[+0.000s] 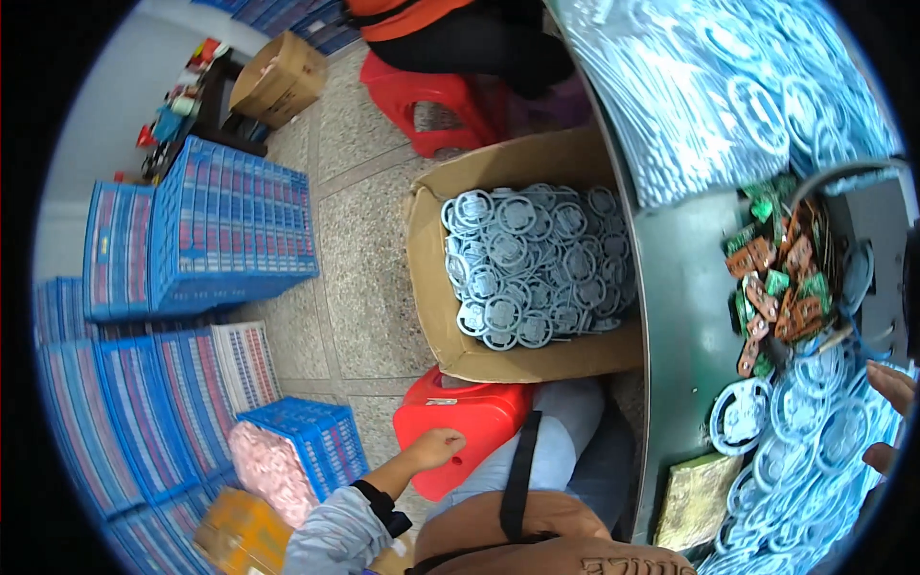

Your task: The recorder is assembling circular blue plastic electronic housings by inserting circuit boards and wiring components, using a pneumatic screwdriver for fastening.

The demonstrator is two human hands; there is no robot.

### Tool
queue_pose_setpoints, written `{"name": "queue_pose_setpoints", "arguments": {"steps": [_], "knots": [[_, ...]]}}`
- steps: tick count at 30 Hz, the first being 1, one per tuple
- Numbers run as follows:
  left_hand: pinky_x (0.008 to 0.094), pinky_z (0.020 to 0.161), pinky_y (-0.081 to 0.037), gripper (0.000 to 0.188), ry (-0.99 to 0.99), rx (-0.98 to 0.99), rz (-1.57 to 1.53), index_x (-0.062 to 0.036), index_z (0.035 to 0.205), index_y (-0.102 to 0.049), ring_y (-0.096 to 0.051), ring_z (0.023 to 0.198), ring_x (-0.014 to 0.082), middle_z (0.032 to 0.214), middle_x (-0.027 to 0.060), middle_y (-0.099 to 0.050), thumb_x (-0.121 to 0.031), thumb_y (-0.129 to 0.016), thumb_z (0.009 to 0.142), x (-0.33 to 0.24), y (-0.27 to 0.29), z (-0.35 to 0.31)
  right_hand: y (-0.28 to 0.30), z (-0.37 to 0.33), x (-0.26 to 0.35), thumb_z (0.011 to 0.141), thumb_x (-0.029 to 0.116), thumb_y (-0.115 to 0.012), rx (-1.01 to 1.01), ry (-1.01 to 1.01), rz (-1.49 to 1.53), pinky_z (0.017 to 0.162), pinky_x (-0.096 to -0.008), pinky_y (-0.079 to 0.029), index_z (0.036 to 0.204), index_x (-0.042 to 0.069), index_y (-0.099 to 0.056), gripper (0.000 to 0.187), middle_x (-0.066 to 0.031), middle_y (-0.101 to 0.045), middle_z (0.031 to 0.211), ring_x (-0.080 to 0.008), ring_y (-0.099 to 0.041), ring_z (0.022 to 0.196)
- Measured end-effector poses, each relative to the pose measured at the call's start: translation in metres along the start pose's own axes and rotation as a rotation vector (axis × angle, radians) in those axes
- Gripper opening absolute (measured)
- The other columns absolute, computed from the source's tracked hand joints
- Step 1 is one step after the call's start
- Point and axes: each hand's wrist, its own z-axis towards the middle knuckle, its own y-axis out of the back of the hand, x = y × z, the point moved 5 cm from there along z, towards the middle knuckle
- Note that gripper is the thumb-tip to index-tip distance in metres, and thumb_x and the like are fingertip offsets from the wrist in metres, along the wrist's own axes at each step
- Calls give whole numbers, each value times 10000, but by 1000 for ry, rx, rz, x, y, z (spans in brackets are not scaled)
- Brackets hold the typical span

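Note:
Over the red plastic stool (455, 422) beside my leg, my left hand (436, 448) is closed with its fingers curled in. Whatever may be in it is hidden. At the far right edge of the head view, my right hand (891, 412) shows only in part, its fingers apart. It is beside a heap of pale blue ring-shaped plastic pieces (805, 412) with openwork centres, on the green table. An open cardboard box (431, 316) in front of me is filled with similar round pieces (517, 249).
On the green table (680, 316) lie brown and green scraps (781, 278), a gold-coloured block (698, 494) and a clear bag of blue pieces (690, 105). Blue crates (230, 230) stack up on the left. Beyond the box, a person in orange (422, 19) sits near another red stool (422, 91).

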Motion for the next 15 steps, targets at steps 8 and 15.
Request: {"name": "queue_pose_setpoints", "arguments": {"steps": [8, 15], "knots": [[367, 802, -477, 254, 58, -114, -15, -61, 926, -660, -621, 900, 274, 945, 140, -650, -275, -569, 823, 73, -2, -13, 24, -4, 4, 717, 441, -715, -281, 70, -117, 867, -425, -466, 1303, 73, -431, 748, -184, -498, 1225, -306, -542, 1071], [381, 740, -484, 291, 156, -197, -121, -55, 868, -655, -626, 835, 297, 873, 163, -643, -316, -534, 823, 122, -24, -37, 61, 32, 77, 686, 348, -764, -232, 508, -124, 872, -406, -460, 1244, -35, -464, 740, -255, -540, 1179, -385, -567, 1052]]}}
